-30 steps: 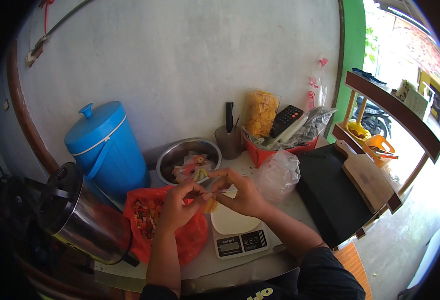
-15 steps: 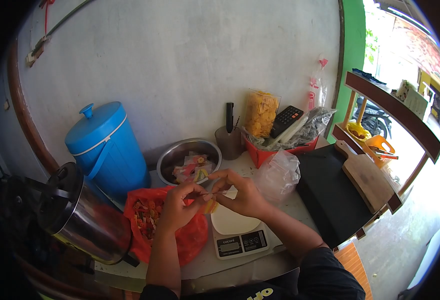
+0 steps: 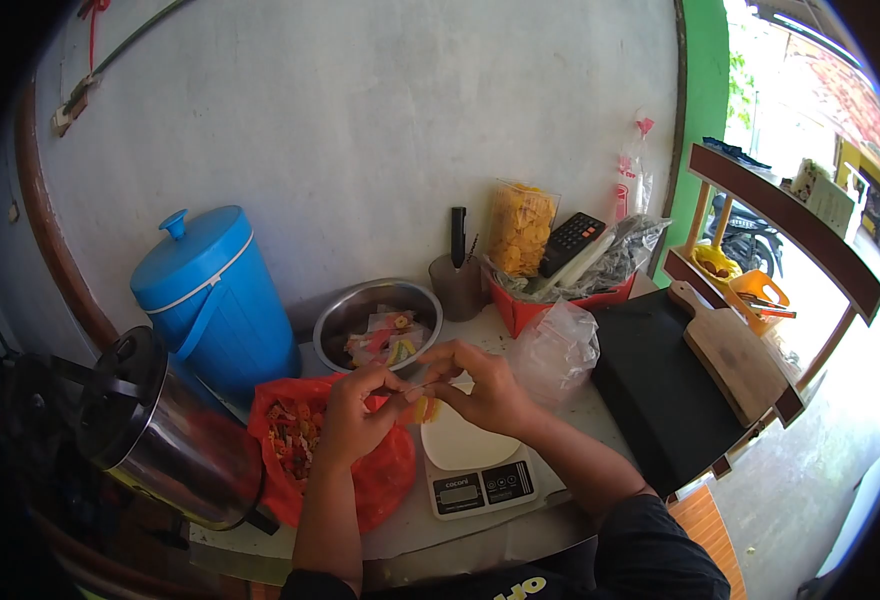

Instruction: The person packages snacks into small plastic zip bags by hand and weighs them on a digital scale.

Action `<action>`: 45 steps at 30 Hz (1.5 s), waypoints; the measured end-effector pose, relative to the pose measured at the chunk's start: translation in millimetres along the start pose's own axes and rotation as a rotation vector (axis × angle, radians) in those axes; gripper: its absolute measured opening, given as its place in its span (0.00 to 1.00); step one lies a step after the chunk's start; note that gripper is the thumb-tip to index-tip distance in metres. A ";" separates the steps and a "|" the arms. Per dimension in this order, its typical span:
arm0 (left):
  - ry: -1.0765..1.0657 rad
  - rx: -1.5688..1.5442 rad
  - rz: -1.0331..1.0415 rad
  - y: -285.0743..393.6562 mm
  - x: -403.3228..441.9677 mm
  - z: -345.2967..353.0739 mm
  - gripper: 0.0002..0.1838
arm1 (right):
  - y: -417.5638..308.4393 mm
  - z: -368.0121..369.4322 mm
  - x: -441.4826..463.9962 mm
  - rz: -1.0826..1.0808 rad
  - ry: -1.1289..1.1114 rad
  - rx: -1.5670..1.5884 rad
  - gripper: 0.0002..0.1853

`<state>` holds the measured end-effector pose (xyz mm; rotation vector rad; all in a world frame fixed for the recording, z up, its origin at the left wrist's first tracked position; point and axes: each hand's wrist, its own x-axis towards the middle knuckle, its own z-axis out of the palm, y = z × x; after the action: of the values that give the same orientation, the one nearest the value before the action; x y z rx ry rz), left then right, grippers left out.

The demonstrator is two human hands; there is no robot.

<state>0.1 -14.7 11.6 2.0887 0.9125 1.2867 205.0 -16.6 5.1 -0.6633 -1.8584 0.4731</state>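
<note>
The left hand [image 3: 362,400] and right hand [image 3: 485,387] are pinching the top edge of a small packet [image 3: 426,410] near the scale [image 3: 470,450]; it is probably handling light, limp, slippery, its upper corners offering best hold.

Along the back edge of the counter [image 3: 408,522], a blue cooler jug [image 3: 228,310], steel bowl [image 3: 340,308] and red basket [image 3: 523,318] barred passage. A red plastic bag [image 3: 385,485] obstructed the left side, a black box [image 3: 640,385] the right. Front-edge access existed to the digital scale [image 3: 482,488].
</note>
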 end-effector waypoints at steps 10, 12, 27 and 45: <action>0.039 -0.096 -0.062 5.5 1.5 -2.8 0.07 | -0.5 -8.3 3.5 0.034 0.015 -0.149 0.11; 0.038 -0.102 -0.086 5.0 1.6 -4.2 0.07 | -1.8 -8.5 4.3 0.056 0.016 -0.128 0.09; 0.066 -0.004 -0.003 -6.3 1.6 -8.1 0.08 | 0.8 -8.9 3.8 0.018 0.011 -0.234 0.11; 0.008 -0.037 -0.045 -5.5 0.1 -7.3 0.07 | 3.0 -2.1 1.9 -0.035 -0.024 -0.173 0.06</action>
<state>-8.0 -10.5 10.8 2.0245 0.9274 1.2806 207.0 -13.1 5.5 -0.7419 -1.9447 0.3009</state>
